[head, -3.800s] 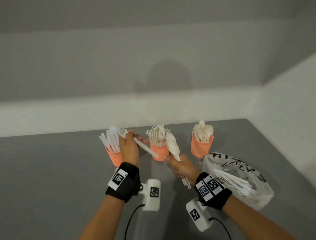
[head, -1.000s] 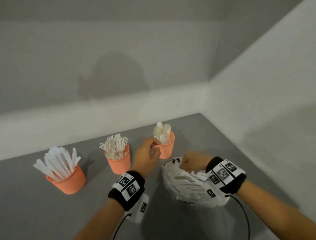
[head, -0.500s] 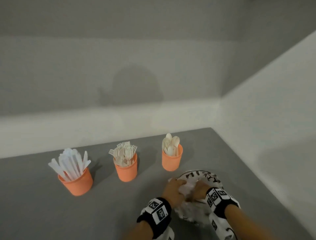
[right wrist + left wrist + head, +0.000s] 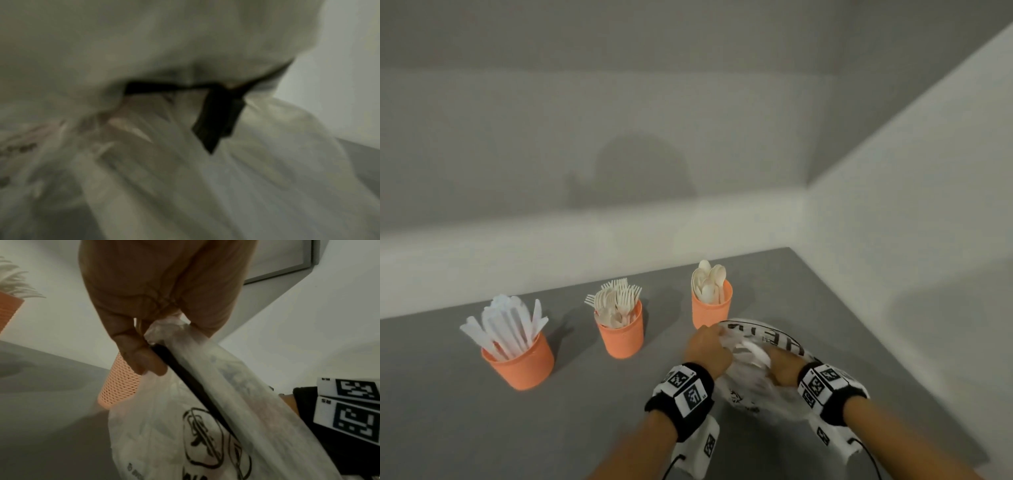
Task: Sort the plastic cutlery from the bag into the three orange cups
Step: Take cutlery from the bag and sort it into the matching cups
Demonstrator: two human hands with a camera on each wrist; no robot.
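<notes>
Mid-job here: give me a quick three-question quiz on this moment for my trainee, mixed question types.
1. True or false: the left hand pinches the rim of the plastic bag.
2. Multiple choice: which cup stands nearest the bag? A) the knife cup B) the fork cup C) the spoon cup
3. Fill in: the right hand reaches into the ____.

Key
1. True; the left wrist view shows fingers and thumb gripping bunched plastic.
2. C.
3. Bag; whether its fingers hold any cutlery is hidden by the plastic.
</notes>
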